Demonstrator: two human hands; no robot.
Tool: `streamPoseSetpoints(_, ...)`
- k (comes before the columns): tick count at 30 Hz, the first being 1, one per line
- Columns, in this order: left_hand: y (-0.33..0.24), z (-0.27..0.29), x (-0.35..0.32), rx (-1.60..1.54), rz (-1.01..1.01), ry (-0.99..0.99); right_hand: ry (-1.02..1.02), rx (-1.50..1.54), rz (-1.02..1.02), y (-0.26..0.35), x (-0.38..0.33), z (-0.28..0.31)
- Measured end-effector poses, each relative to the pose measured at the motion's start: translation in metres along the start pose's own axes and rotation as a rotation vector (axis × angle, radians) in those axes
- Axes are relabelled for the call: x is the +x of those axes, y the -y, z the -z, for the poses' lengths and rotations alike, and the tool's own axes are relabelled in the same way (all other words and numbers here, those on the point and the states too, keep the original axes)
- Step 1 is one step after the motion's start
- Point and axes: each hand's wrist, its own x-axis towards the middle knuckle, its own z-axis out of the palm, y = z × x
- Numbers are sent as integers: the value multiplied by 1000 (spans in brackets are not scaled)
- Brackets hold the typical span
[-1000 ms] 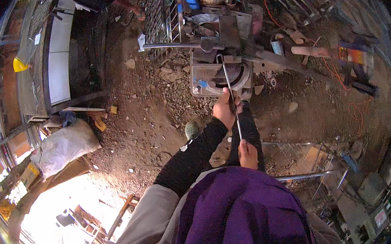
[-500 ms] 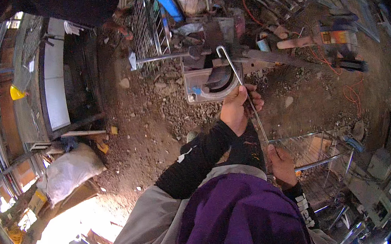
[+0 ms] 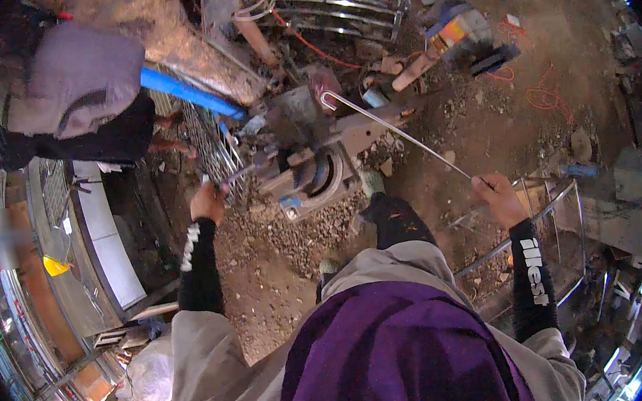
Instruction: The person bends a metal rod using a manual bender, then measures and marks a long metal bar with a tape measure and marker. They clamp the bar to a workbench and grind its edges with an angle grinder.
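Observation:
My right hand (image 3: 499, 199) is closed on one end of a thin metal rod (image 3: 410, 139). The rod slants up and to the left, and its far end is bent back into a small hook. That hook lies over a bench-like metal fixture (image 3: 315, 203) with a dark curved piece on its base; whether they touch, I cannot tell. Out to the left, my left hand (image 3: 206, 203) is closed round the outer end of a metal bar handle (image 3: 257, 170) that reaches toward the fixture.
Another person (image 3: 74, 82) bends at the upper left, near a blue strip (image 3: 191, 93) and a metal grille (image 3: 209, 142). Shiny curved tubes (image 3: 332, 3) lie at the top. A red-orange cord (image 3: 312, 45) crosses the dirt. A metal frame (image 3: 541, 212) stands on my right.
My left hand has let go of the rod and moved left onto the bar handle. My right hand has moved right and up, swinging the rod to a flatter slant. My view has shifted.

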Motion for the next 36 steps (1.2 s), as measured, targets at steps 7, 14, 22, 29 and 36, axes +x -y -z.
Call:
streamPoseSetpoints(7, -161, -80, -121, -295, 388, -17, -90, -1, -149, -41, 31, 48)
streamPoseSetpoints(14, -277, -62, -34, -1355, 829, 470, -121, 267, -187, -43, 51, 85)
streamPoseSetpoints(22, -359, 179, -3, -1142, -168, 365, -616, -3, -45, -33, -41, 134)
streamPoseSetpoints(29, -461, 294, 31, -1548, -724, 216, -834, -318, 311, 60, -120, 183)
streamPoseSetpoints(36, -495, 310, 3, -1534, -844, 348, -980, -696, 310, 112, -181, 191)
